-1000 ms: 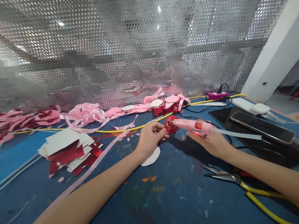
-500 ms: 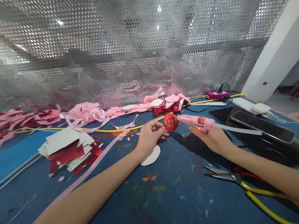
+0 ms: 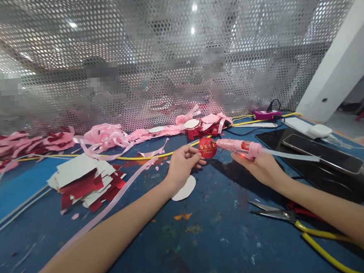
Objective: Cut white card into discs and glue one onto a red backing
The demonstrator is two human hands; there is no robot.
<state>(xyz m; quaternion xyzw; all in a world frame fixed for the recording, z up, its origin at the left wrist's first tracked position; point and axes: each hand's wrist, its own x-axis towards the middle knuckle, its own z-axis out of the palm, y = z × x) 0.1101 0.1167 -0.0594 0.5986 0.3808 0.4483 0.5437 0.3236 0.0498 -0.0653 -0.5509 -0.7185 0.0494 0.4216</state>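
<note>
Between the fingertips of my left hand (image 3: 184, 165) is the edge of a round red piece (image 3: 207, 148) with gold lettering, held up above the table. My right hand (image 3: 262, 168) is closed around a pink hot glue gun (image 3: 240, 147); a long whitish glue stick (image 3: 291, 155) sticks out of its back. The gun's nozzle points left and lies at the right edge of the red piece; whether it touches is hard to tell. Below my left wrist a white rounded card (image 3: 185, 189) lies on the blue table (image 3: 208, 242).
Scissors (image 3: 287, 215) with yellow handles lie under my right forearm. At right, a phone (image 3: 323, 153) rests on a black panel. White and red cards (image 3: 85, 180) are piled at left. Pink ribbon (image 3: 105, 139) and rosettes (image 3: 206, 124) line the perforated metal screen (image 3: 163, 42).
The red piece has turned slightly between my left fingers, so its lettering sits at another angle. The glue gun stays close to its edge. The view has shifted a little.
</note>
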